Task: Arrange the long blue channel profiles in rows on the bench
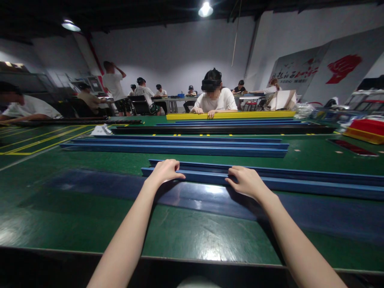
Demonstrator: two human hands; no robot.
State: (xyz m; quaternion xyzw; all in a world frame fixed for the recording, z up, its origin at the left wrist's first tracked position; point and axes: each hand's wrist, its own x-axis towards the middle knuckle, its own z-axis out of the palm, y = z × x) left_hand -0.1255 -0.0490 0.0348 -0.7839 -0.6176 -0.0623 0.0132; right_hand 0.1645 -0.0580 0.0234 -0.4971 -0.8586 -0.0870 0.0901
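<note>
1. Now the nearest blue channel (207,177) is pinched by the left hand (165,171) and right hand (248,183), above the green counter (186,244).
2. A clear strip (111,185) is laid flat, apparently unattached; farther blue channels (180,149) are untouched.

The table (105,236) is glossy green, with yellow lines (18,153) on its left part. Across its middle run blue rails (207,177); toward its far side come a black rail (225,130) and a bright yellow rail (255,115). Beyond it, a grey board (370,52) bears a red fist (343,68).
</note>
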